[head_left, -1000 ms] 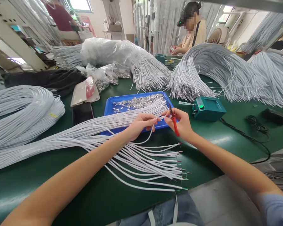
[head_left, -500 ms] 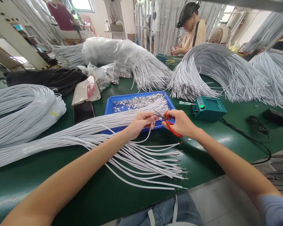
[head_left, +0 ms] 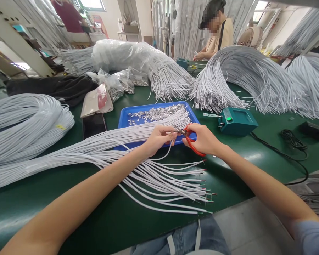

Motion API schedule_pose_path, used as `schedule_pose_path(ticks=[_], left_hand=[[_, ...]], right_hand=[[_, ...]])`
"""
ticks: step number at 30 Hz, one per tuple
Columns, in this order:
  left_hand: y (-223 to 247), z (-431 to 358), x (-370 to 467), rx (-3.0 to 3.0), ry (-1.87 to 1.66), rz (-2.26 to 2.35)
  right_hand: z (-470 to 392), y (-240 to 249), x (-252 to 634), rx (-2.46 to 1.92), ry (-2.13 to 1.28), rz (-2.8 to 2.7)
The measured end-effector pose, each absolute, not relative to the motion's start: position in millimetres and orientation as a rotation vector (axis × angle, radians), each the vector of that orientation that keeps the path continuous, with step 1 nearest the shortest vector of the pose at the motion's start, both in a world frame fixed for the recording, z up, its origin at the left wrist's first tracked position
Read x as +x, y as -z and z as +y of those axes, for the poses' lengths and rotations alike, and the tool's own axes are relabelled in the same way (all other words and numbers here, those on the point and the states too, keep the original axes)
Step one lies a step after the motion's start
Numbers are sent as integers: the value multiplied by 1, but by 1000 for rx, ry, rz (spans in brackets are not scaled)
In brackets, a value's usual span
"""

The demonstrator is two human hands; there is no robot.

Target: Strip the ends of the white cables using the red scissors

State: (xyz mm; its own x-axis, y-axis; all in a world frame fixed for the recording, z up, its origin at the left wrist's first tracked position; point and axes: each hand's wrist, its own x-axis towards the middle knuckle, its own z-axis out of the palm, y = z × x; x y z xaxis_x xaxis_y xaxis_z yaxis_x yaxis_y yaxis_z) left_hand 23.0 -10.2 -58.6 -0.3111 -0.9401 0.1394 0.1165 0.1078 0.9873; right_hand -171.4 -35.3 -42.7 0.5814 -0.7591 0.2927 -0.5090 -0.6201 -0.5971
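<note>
My left hand point(head_left: 159, 139) pinches the end of one white cable point(head_left: 167, 154) over the front edge of a blue tray point(head_left: 124, 119). Red-handled scissors point(head_left: 192, 147) are in my right hand point(head_left: 204, 139), their blades at the fingertips of my left hand. Fingers hide the cable's tip. Small silver metal pieces point(head_left: 159, 113) lie in the tray, beside the ends of a bundle of white cables point(head_left: 138, 131). Nearer to me, loose cables point(head_left: 162, 180) with bared red and green wire ends fan out on the green table point(head_left: 101, 216).
A teal device point(head_left: 238, 122) with a green light sits right of the tray, its cord trailing right. Big cable bundles point(head_left: 255, 71) lie behind. On the left are a coiled bundle point(head_left: 29, 124) and a dark phone point(head_left: 94, 126). Beyond the table, a person point(head_left: 219, 35) works.
The scissor blades look closer together at my left fingertips. Both hands stay in nearly the same place, and the view has shifted slightly.
</note>
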Motion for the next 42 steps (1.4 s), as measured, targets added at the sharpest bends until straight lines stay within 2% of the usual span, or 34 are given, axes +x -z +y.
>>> schedule_pose_path(ticks=[14,21,24,27,29,42], left_hand=[[65,-11,25,812,1226,-1563],[63,-12,24,878,1246,-1339],[61,-11,22,898,1267,-1310],[60,-9,20,886,1258,-1409],[60,-8,20,865,1249,-1488],[59,-7,16,854,1285,-1606]], right_hand=[[-29,39,-170,-2365,667,1061],[-45,33,-184,-2323,556,1245],[-50,28,-188,-2172,713,1311],[-43,26,-182,-1927,1009,1070],[-36,27,-175,-1821,1087,905],[-25,38,-165,-1820,1033,768]])
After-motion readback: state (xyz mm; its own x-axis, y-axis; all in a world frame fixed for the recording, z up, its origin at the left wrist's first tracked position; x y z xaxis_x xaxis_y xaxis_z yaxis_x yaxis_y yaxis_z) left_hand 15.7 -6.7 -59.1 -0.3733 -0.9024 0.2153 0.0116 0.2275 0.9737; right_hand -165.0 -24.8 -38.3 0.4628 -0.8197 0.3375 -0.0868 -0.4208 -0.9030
